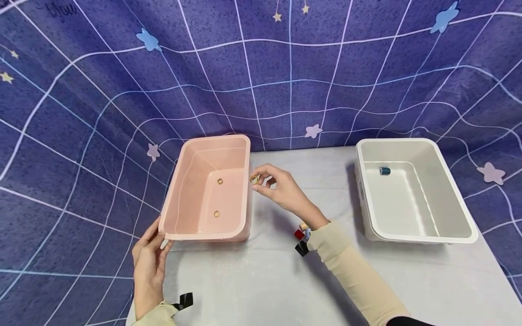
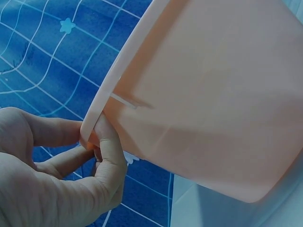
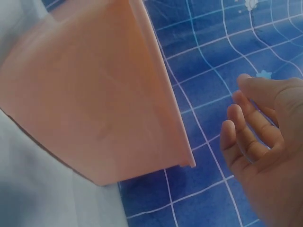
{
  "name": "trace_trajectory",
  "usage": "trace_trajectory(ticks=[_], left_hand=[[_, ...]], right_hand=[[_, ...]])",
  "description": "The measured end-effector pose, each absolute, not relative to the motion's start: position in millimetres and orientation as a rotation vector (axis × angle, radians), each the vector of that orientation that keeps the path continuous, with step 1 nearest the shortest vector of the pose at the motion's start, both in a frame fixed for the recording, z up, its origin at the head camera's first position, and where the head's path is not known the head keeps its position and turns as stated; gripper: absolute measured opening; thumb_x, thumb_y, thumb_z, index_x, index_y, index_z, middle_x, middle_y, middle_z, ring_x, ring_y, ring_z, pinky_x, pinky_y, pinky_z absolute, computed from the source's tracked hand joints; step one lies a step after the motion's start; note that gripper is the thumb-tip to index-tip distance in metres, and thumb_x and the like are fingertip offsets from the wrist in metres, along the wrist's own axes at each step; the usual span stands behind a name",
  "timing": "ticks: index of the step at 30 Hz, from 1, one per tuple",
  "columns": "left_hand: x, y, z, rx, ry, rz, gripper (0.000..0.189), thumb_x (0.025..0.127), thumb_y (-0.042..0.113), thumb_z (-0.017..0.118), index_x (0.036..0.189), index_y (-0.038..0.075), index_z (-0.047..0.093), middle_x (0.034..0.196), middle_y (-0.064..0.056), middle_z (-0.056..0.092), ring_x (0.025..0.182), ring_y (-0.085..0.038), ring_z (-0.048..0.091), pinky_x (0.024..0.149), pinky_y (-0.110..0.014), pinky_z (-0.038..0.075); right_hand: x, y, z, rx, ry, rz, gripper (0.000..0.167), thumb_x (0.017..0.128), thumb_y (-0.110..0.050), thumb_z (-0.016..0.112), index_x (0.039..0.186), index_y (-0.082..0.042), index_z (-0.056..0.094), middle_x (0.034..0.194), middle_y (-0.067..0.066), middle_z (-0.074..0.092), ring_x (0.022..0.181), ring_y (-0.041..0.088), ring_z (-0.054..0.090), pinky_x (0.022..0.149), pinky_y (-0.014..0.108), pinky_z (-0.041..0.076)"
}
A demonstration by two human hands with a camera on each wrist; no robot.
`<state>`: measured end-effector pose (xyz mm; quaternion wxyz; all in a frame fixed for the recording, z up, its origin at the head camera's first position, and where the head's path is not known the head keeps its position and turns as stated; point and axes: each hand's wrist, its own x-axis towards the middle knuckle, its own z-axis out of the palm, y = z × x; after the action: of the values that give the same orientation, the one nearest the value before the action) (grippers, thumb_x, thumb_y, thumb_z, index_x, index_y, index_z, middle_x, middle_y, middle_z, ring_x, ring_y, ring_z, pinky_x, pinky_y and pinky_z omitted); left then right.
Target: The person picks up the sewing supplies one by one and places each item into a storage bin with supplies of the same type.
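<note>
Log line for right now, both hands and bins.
left hand: grips pink bin corner | right hand: pinches gold ring | pink bin: two rings | white bin: one spool

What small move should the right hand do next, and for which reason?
Probably the right hand should bring the ring over the pink bin's rim and release it inside: it pinches the ring beside that rim, two similar rings already lie within, and the left hand holds the bin's corner.
</note>
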<state>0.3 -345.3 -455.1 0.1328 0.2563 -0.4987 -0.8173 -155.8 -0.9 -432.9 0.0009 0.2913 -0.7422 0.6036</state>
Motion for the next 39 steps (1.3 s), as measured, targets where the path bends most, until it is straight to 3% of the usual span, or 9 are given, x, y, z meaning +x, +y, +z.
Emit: trace_trajectory(ticks=[19,34,39], left_hand=[[-3,-344,-456,0.767,-1.423,-2.379,0.053,0.102,-0.010,0.053,0.153,0.001,0.049,0.123,0.002,0.075,0.106,-0.010,0.073,0.079,-0.025,0.063],[-2,-345,-456,0.787,-1.388,-2.386,0.049,0.102,-0.010,0.053,0.149,0.004,0.056,0.121,0.001,0.075,0.105,-0.012,0.074,0.078,-0.026,0.063],[-2,-345,-455,0.796,-1.368,-2.388,0.049,0.101,-0.011,0.053,0.148,0.004,0.058,0.121,0.000,0.075,0.103,-0.012,0.074,0.077,-0.026,0.063]], right_hand=[[-171,-33,-422,1.076,-2.290,1.912,0.022,0.096,-0.014,0.077,0.117,-0.012,0.072,0.106,0.000,0.073,0.092,0.012,0.065,0.080,0.036,0.057],[-188,-60,-413,1.080,-2.359,1.874,0.027,0.097,-0.012,0.074,0.124,-0.008,0.073,0.109,0.003,0.073,0.091,0.014,0.064,0.077,0.032,0.054],[-195,-70,-415,1.064,-2.377,1.858,0.029,0.097,-0.011,0.074,0.126,-0.008,0.073,0.107,0.004,0.074,0.091,0.015,0.065,0.077,0.025,0.054]])
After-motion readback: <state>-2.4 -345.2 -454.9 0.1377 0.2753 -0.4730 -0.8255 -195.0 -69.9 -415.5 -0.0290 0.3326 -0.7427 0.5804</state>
